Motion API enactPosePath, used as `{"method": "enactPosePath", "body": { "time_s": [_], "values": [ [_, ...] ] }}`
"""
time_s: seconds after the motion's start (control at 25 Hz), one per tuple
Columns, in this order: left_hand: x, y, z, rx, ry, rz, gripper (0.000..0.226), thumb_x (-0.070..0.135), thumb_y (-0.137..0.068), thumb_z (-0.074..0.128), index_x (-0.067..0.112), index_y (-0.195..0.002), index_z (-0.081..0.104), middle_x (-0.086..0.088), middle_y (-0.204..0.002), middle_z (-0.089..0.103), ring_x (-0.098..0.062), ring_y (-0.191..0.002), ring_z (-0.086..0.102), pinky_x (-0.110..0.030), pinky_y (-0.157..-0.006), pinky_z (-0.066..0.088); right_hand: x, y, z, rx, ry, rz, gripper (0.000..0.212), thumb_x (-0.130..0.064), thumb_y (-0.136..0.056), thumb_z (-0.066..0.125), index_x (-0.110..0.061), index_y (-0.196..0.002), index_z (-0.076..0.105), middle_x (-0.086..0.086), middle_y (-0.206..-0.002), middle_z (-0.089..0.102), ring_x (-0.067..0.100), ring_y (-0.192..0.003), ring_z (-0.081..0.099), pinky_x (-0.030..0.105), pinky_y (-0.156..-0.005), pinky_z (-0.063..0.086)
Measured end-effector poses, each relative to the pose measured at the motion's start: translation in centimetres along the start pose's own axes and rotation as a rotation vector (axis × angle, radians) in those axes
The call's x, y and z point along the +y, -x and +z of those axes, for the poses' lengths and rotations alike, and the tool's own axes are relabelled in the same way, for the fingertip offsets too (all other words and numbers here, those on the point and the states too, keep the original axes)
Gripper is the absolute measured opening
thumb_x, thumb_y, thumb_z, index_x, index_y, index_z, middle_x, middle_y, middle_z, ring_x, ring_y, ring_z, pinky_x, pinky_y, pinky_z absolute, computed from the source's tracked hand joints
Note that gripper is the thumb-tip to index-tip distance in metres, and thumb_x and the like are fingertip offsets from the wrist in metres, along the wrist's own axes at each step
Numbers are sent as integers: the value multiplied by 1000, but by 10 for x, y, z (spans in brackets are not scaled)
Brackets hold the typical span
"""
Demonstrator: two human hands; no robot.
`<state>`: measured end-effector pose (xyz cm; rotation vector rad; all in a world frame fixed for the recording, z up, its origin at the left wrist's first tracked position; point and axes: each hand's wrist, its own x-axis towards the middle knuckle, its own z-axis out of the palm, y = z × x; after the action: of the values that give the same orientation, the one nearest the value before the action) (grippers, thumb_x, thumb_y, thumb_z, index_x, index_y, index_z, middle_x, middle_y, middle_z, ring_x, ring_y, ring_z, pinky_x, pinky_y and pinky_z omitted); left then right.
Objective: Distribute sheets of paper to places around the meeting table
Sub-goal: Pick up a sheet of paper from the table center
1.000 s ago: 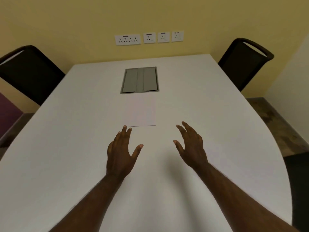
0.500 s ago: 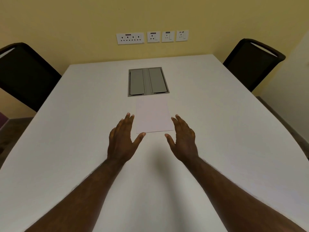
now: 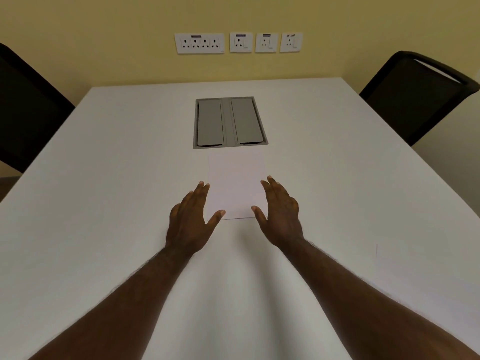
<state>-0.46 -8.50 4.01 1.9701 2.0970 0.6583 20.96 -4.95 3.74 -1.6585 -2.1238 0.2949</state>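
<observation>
Flanking one paper stack (image 3: 235,185), two hands spread wide, left hand (image 3: 191,219), right hand (image 3: 281,214), two chairs

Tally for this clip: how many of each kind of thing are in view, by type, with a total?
Paper stack: 1
Hands: 2, left and right, both open, either side of the stack
Chairs: 2, left and right
Table: 1
Cable hatch: 1
Socket plates: 4, from to
Total: 11

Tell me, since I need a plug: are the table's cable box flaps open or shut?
Shut: both grey flaps of the cable box lie flat, level with the table.
</observation>
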Motion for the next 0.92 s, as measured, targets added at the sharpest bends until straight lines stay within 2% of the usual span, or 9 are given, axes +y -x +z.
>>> {"method": "enactPosePath", "body": {
  "time_s": [0.32, 0.48, 0.64, 0.8, 0.92],
  "values": [
    [-23, -55, 69, -59, -25, -49, 73, 59, -91, 44, 27, -152, 21, 6, -161, 21, -17, -145, 28, -43, -113, 25, 33, -58, 61, -50, 50, 48, 64, -40, -96, 46, -20, -151, 20, 1, -162, 16, 23, -148, 17, 46, -114, 21],
    [-34, -76, 96, -149, -74, -111, 72, 60, -92, 40, 27, -153, 19, 7, -162, 15, -18, -146, 24, -43, -114, 23, 46, -79, 87, -88, 75, 145, 67, -44, -95, 46, -17, -151, 19, 5, -162, 15, 28, -148, 15, 49, -114, 22],
    [-41, -89, 114, -219, -110, -179, 75, 61, -92, 38, 25, -154, 15, 5, -163, 9, -21, -148, 19, -45, -115, 21, 56, -95, 103, -122, 58, 275, 77, -53, -91, 50, -12, -149, 18, 12, -159, 19, 33, -144, 22, 51, -109, 28],
    [-43, -90, 126, -233, -164, -167, 77, 64, -91, 38, 26, -154, 14, 5, -163, 10, -23, -149, 13, -47, -118, 17, 59, -105, 107, -125, 40, 342, 88, -58, -85, 57, -11, -148, 17, 13, -157, 21, 34, -136, 33, 51, -102, 32],
    [-44, -89, 129, -240, -190, -152, 74, 65, -91, 35, 30, -153, 16, 7, -163, 10, -23, -150, 9, -48, -118, 13, 57, -116, 102, -103, 1, 412, 95, -54, -78, 69, -11, -146, 19, 12, -151, 28, 35, -129, 40, 51, -96, 38]
  ]
}}
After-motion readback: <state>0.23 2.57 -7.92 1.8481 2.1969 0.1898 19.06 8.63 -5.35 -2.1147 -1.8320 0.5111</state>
